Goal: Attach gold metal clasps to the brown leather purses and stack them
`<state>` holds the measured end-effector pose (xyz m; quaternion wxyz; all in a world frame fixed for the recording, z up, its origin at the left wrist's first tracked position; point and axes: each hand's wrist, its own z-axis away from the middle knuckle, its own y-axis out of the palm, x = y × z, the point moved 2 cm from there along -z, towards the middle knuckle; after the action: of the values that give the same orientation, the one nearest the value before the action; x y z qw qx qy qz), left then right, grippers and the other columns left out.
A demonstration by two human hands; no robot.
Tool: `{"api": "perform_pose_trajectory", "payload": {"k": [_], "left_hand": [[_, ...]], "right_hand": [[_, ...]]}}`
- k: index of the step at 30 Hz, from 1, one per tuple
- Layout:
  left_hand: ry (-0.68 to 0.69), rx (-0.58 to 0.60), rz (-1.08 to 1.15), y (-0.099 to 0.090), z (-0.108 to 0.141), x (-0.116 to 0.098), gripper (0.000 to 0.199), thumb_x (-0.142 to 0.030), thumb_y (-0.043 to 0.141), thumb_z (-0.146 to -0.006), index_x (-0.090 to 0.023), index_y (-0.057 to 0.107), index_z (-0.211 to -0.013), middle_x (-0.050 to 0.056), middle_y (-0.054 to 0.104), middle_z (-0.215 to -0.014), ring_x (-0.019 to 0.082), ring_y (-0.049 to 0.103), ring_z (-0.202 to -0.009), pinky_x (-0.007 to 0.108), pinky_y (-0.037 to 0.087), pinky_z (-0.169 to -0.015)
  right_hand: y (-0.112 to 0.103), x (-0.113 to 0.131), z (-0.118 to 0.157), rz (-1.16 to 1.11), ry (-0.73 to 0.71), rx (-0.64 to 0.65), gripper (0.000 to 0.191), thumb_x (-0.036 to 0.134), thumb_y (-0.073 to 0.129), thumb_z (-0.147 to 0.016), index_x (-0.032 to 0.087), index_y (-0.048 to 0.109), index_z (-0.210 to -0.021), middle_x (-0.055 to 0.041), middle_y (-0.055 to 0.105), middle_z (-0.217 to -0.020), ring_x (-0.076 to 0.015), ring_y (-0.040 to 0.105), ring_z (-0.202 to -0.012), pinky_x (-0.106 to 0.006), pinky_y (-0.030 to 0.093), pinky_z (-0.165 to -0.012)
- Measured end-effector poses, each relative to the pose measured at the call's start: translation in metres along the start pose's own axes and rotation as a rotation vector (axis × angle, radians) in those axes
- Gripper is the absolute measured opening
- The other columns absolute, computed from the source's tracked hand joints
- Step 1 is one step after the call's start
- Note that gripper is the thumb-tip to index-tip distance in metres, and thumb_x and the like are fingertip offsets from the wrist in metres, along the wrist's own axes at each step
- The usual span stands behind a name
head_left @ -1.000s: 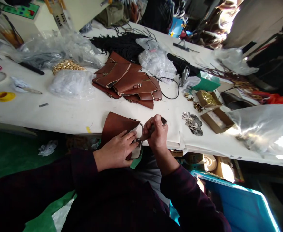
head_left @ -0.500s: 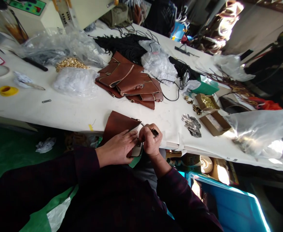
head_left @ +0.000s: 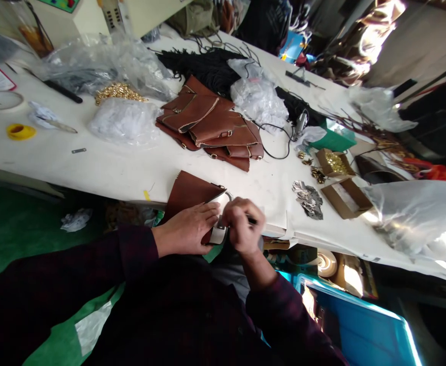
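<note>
My left hand (head_left: 188, 227) lies flat on a brown leather piece (head_left: 192, 190), fingers stretched out towards its pale underside or lining (head_left: 220, 234). The leather has a zigzag-cut edge and reaches over the front of the table. A small metal fitting shows on the pale part, between my hands. My right hand (head_left: 246, 223) is closed in a fist around a small dark-handled tool (head_left: 252, 220), just right of the pale part. Blur and my fingers hide the tool's tip, so its kind does not show.
Stacked brown leather pieces (head_left: 211, 122) lie behind my hands on the white table (head_left: 116, 170). To the right are flat metal plates (head_left: 309, 200), cardboard boxes (head_left: 347, 198) and a plastic bag (head_left: 421, 218). A blue bin (head_left: 368, 320) stands below the table's edge.
My right hand has shifted slightly right and up from the leather with the tool, and is now blurred. My left hand stays on the leather. The whole view has turned slightly.
</note>
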<state>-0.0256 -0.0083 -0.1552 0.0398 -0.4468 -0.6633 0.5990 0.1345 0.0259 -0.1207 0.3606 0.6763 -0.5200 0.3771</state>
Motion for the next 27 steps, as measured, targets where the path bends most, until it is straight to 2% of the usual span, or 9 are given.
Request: {"api": "perform_pose_trajectory", "payload": {"k": [5,9,12,14,16,19,21,24,27], "left_hand": [[-0.004,0.021,-0.004,0.0,-0.002,-0.001,0.067,-0.035,0.077,-0.082,-0.015,0.056,-0.143,0.018,0.062,-0.149,0.034,0.05,-0.149,0.049,0.038,-0.13],[-0.003,0.022,-0.02,-0.003,-0.004,-0.006,0.063,-0.035,0.076,-0.083,-0.017,0.058,-0.142,0.016,0.062,-0.15,0.033,0.05,-0.149,0.049,0.039,-0.129],[-0.003,0.01,-0.074,-0.002,-0.002,-0.007,0.069,-0.041,0.077,-0.083,-0.012,0.058,-0.143,0.02,0.063,-0.148,0.035,0.051,-0.148,0.051,0.041,-0.128],[-0.007,0.026,-0.131,0.001,0.001,-0.008,0.07,-0.043,0.077,-0.083,-0.008,0.06,-0.141,0.023,0.063,-0.148,0.036,0.049,-0.15,0.051,0.041,-0.128],[-0.003,0.041,-0.183,0.004,0.002,-0.009,0.067,-0.042,0.077,-0.083,-0.007,0.062,-0.138,0.023,0.061,-0.15,0.037,0.046,-0.152,0.049,0.04,-0.129],[0.034,0.051,-0.237,0.006,0.002,-0.018,0.06,-0.038,0.076,-0.084,-0.009,0.065,-0.135,0.022,0.062,-0.15,0.036,0.043,-0.154,0.049,0.037,-0.131],[0.07,0.051,-0.27,0.002,0.0,-0.029,0.056,-0.037,0.075,-0.084,-0.009,0.067,-0.133,0.021,0.064,-0.147,0.037,0.045,-0.152,0.053,0.031,-0.134],[0.112,0.018,-0.316,-0.017,-0.002,-0.051,0.05,-0.046,0.073,-0.088,-0.012,0.072,-0.124,0.019,0.069,-0.139,0.038,0.052,-0.146,0.062,0.018,-0.136],[0.166,-0.052,-0.343,-0.051,-0.002,-0.075,0.041,-0.053,0.068,-0.093,-0.018,0.078,-0.111,0.014,0.077,-0.125,0.037,0.064,-0.13,0.068,0.017,-0.134]], "right_hand": [[-0.002,-0.021,0.01,0.067,0.072,0.059,0.034,0.038,0.066,-0.098,0.024,0.053,-0.071,0.0003,0.056,-0.066,-0.0169,0.052,-0.062,-0.034,0.044,-0.062],[-0.006,-0.018,0.01,0.102,0.087,0.048,0.032,0.039,0.066,-0.097,0.025,0.053,-0.071,-0.0001,0.056,-0.067,-0.0179,0.051,-0.063,-0.035,0.045,-0.064],[-0.023,-0.01,0.018,0.185,0.155,-0.006,0.037,0.041,0.066,-0.097,0.024,0.05,-0.068,0.0008,0.054,-0.064,-0.017,0.049,-0.061,-0.033,0.043,-0.063],[-0.04,-0.006,0.034,0.252,0.267,-0.148,0.04,0.047,0.067,-0.096,0.024,0.05,-0.068,0.0018,0.054,-0.062,-0.0164,0.049,-0.06,-0.032,0.043,-0.061],[-0.052,-0.008,0.057,0.294,0.47,-0.246,0.041,0.053,0.072,-0.091,0.024,0.054,-0.07,0.0029,0.054,-0.059,-0.0161,0.048,-0.056,-0.031,0.041,-0.057],[-0.045,-0.026,0.092,0.182,0.842,-0.143,0.044,0.059,0.084,-0.076,0.022,0.061,-0.077,0.0042,0.054,-0.055,-0.0163,0.048,-0.051,-0.03,0.038,-0.049],[-0.033,-0.036,0.105,0.048,0.941,-0.099,0.045,0.058,0.087,-0.071,0.022,0.061,-0.078,0.0046,0.055,-0.057,-0.0154,0.047,-0.05,-0.029,0.037,-0.048],[-0.029,-0.029,0.096,-0.022,0.795,-0.077,0.038,0.049,0.084,-0.075,0.021,0.059,-0.074,0.0052,0.053,-0.062,-0.0121,0.044,-0.056,-0.027,0.037,-0.053],[-0.053,0.01,0.06,0.071,0.625,0.194,0.027,0.039,0.079,-0.08,0.019,0.062,-0.074,0.0057,0.052,-0.067,-0.0106,0.042,-0.06,-0.025,0.035,-0.057]]}}
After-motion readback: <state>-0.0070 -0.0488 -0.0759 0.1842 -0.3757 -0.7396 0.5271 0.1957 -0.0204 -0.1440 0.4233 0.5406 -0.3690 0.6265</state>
